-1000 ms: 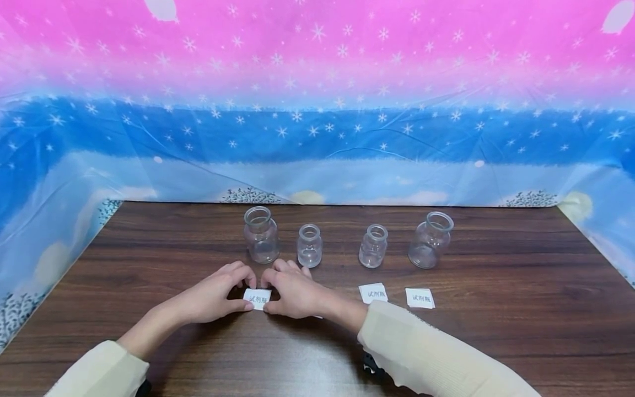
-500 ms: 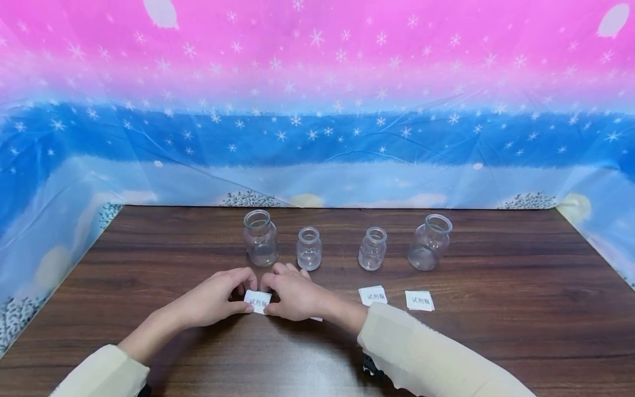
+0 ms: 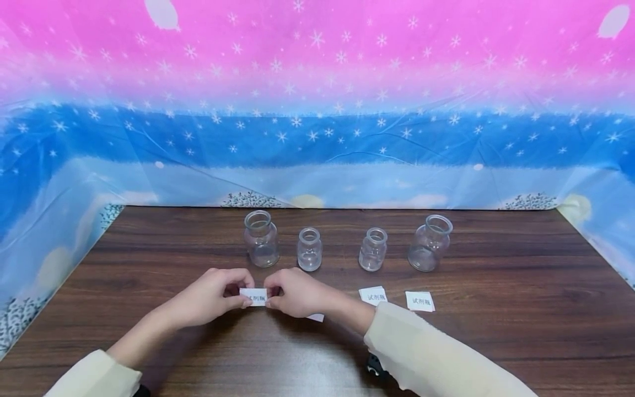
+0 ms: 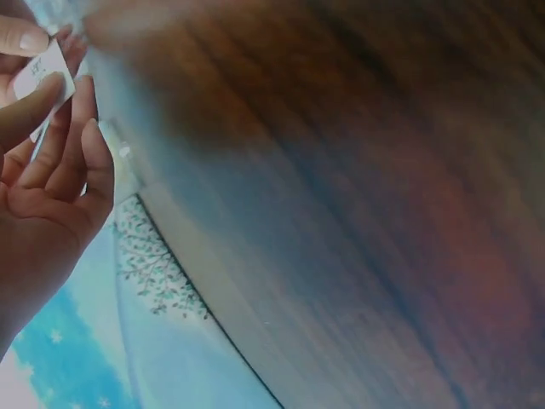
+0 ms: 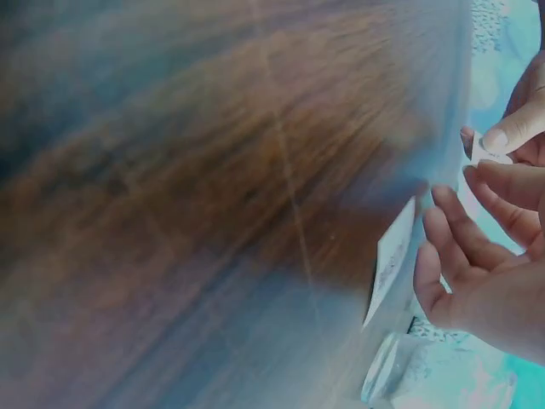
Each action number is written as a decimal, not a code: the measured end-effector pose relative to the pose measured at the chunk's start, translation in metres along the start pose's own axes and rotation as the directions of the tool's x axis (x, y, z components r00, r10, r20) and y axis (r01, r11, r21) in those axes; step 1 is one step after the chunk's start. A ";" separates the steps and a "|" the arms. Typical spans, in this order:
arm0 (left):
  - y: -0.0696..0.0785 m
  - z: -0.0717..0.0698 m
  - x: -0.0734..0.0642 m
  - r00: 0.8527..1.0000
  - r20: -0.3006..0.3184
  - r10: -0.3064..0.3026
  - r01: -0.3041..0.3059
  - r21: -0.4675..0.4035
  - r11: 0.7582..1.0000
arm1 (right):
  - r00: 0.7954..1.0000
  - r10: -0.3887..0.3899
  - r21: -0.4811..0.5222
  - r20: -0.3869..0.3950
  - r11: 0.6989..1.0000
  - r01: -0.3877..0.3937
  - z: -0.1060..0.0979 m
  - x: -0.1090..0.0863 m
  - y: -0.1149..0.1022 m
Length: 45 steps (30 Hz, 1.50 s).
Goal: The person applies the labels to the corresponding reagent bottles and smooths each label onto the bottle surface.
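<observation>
Both hands pinch one small white paper label (image 3: 256,296) printed with dark Chinese characters, raised over the table. My left hand (image 3: 210,296) grips its left edge between thumb and fingers. My right hand (image 3: 300,292) pinches the right edge. In the left wrist view, a thumb lies across the face of the label (image 4: 56,61). Part of another white label (image 3: 316,317) lies on the table, mostly hidden by my right hand and wrist. Directly beyond my hands stands a large clear glass jar (image 3: 262,245), with a smaller glass jar (image 3: 310,252) to its right.
Further right stand another small glass jar (image 3: 373,252) and a large one (image 3: 429,245). In front of them lie two small stacks of labels, a left stack (image 3: 372,295) and a right stack (image 3: 419,301). A patterned cloth (image 3: 317,138) hangs behind the dark wooden table (image 3: 521,275).
The label has come up off the table and tilted, pinched by both hands at its sides. My fingers have closed in on its edges. The jars and other labels have stayed put.
</observation>
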State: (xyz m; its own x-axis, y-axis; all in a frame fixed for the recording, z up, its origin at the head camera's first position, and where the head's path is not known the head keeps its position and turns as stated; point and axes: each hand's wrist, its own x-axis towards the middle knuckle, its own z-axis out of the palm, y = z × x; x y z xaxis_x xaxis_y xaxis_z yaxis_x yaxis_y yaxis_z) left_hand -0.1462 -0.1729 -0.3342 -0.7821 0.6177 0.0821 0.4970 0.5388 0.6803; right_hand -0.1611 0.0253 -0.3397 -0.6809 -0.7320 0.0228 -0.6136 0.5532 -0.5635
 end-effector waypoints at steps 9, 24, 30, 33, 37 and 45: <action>0.017 -0.011 -0.005 1.000 0.005 -0.023 0.023 -0.138 0.990 | 0.999 0.001 0.389 0.044 0.921 -0.018 -0.018 -0.015 -0.006; 0.034 -0.019 -0.006 0.999 0.026 -0.027 0.031 -0.163 0.986 | 1.000 -0.022 0.491 0.005 0.871 0.017 -0.041 -0.025 -0.010; 0.036 -0.018 -0.005 0.998 0.035 -0.045 0.051 -0.178 0.983 | 0.999 -0.042 0.508 0.007 0.861 0.033 -0.039 -0.026 -0.010; 0.037 -0.018 -0.005 0.998 0.036 -0.047 0.052 -0.181 0.982 | 0.998 -0.057 0.505 0.006 0.862 0.046 -0.039 -0.025 -0.010; 0.036 -0.018 -0.004 0.998 0.038 -0.046 0.053 -0.183 0.982 | 0.999 -0.053 0.496 0.002 0.867 0.045 -0.039 -0.025 -0.010; 0.036 -0.020 -0.007 0.990 -0.121 -0.078 0.068 -0.088 0.994 | 1.000 0.021 0.516 -0.016 0.857 -0.010 -0.038 -0.023 -0.008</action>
State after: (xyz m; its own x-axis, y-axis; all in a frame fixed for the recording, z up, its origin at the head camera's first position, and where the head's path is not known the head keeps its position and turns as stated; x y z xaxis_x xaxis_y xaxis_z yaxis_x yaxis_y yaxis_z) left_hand -0.1305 -0.1687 -0.2958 -0.8580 0.5003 0.1161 0.4081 0.5270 0.7455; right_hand -0.1558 0.0532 -0.3045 -0.6997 -0.7140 0.0239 -0.3126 0.2759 -0.9090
